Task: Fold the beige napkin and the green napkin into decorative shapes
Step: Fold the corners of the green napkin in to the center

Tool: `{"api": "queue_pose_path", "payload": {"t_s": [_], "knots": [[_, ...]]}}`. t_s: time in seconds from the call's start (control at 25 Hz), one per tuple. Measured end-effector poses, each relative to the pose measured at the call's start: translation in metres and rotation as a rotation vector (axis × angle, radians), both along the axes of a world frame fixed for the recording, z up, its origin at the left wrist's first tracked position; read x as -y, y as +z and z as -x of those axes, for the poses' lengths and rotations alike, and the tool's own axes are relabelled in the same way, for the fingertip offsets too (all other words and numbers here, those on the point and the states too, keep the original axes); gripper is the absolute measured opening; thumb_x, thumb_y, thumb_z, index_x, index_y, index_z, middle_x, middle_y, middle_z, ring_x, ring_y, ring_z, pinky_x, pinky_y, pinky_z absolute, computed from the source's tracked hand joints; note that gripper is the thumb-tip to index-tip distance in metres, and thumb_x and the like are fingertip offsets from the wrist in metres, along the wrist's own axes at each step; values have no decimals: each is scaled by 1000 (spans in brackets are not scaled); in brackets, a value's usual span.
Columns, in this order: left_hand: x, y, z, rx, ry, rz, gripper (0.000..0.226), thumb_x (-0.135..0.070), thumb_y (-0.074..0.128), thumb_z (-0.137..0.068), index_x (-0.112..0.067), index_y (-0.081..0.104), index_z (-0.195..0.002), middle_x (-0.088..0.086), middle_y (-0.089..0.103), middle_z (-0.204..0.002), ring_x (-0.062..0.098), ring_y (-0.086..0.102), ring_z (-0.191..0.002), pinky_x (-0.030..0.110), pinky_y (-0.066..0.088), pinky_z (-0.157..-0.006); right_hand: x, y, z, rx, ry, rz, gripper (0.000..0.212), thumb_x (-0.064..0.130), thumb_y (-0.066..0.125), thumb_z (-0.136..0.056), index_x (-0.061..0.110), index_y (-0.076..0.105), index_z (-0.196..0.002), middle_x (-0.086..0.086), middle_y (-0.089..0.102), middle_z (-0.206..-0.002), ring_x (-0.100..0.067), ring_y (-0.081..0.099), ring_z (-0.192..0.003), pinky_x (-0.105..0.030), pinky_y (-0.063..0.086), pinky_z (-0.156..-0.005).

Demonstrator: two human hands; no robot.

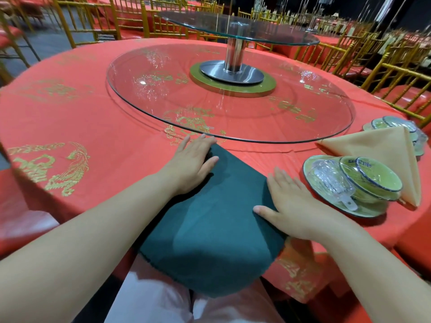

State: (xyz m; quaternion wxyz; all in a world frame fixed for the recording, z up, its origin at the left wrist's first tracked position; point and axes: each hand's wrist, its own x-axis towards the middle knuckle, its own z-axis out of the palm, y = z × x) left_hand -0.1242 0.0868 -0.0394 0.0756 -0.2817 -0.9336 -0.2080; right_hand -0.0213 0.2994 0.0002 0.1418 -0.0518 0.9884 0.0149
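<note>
The green napkin (210,220) lies folded on the red tablecloth in front of me, its near part hanging over the table edge onto my lap. My left hand (193,159) rests flat on the napkin's far left corner, fingers spread. My right hand (293,203) lies flat on the napkin's right edge, thumb on the cloth. Neither hand grips anything. The beige napkin (382,148) sits to the right, folded into a triangle, lying between two sets of dishes.
A wrapped dish set (349,185) of green bowls, plate and clear spoon sits just right of my right hand; another set (396,127) lies behind the beige napkin. A glass turntable (233,96) with a raised upper tier fills the table's middle. Gold chairs ring the table.
</note>
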Motion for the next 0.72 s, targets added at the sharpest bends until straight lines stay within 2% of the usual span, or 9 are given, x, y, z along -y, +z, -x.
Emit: {"api": "queue_pose_path", "payload": {"t_s": [0.08, 0.2, 0.32, 0.44, 0.6, 0.72], "knots": [[5, 11, -7, -23, 55, -58, 40, -25, 33, -96, -9, 39, -132, 11, 44, -137, 22, 27, -135, 32, 7, -112, 24, 8, 20, -100, 108, 122, 70, 38, 35, -97, 12, -6, -148, -6, -15, -156, -18, -12, -143, -35, -5, -116], [13, 18, -26, 11, 96, -60, 37, -12, 39, -95, -4, 40, -131, 16, 44, -136, 28, 33, -131, 34, 20, -108, 61, 5, 60, -140, 262, 297, 59, 28, 33, -99, 16, 4, -149, -1, -5, -157, -14, -7, -143, -36, -1, -117], [22, 6, -46, 108, 124, 84, 52, -26, 33, -98, -6, 19, -143, 11, 20, -153, 21, 14, -141, 31, 11, -113, 78, -16, 85, -131, 307, 284, 55, 35, 28, -99, 20, 7, -149, 0, -1, -157, -15, -3, -144, -37, 1, -116], [35, -6, -55, 167, 164, 309, 64, -47, 19, -96, -15, -2, -147, 0, -6, -156, 11, -6, -142, 30, -2, -116, 74, -38, 87, -115, 322, 206, 58, 48, 21, -97, 28, 2, -148, 1, -5, -157, -16, -5, -144, -35, -1, -115], [47, -7, -61, 165, 184, 360, 80, -67, 1, -84, -19, -8, -147, -4, -11, -155, 8, -10, -141, 30, -5, -115, 70, -41, 87, -121, 310, 198, 59, 54, 18, -95, 33, 0, -147, 1, -6, -157, -17, -6, -144, -34, -2, -115], [52, -8, -67, 149, 177, 369, 93, -70, -12, -67, -21, -10, -146, -6, -13, -155, 7, -12, -141, 30, -6, -114, 70, -42, 86, -131, 313, 198, 61, 57, 18, -93, 34, 1, -147, 2, -6, -157, -17, -6, -144, -34, -1, -116]]}}
